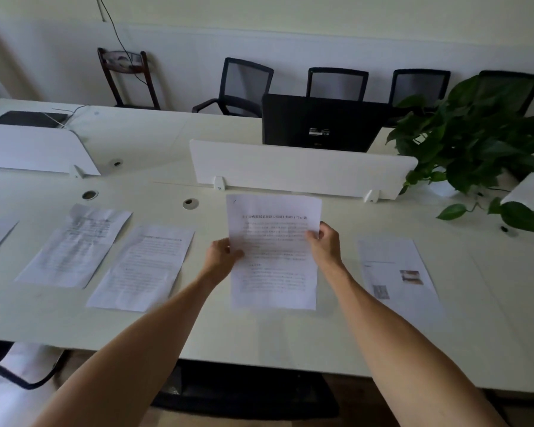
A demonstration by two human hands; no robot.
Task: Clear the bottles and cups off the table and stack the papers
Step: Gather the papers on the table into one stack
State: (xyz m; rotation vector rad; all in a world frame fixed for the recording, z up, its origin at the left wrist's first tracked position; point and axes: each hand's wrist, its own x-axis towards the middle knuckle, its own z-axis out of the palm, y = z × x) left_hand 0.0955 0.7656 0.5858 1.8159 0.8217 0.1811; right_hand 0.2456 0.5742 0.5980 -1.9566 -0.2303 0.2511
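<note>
Fingers [313,234] of both hands pinch one sheet; stacking has only begun.

Left hand [221,255] and right hand [324,241] each grasp a side edge of the printed sheet [273,257], held at the centre above the white table [259,334]. No bottles or cups are visible, so that part seems done. Loose papers remain: two sheets [142,266] at 9 o'clock, one more cut by the frame edge, and one sheet with pictures [395,272] at 3 o'clock. I judge most stacking is left.

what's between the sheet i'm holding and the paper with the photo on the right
Nothing: in the head view only bare white table separates the held sheet from the paper with the photo. The right hand grips the held sheet's right edge.
</note>
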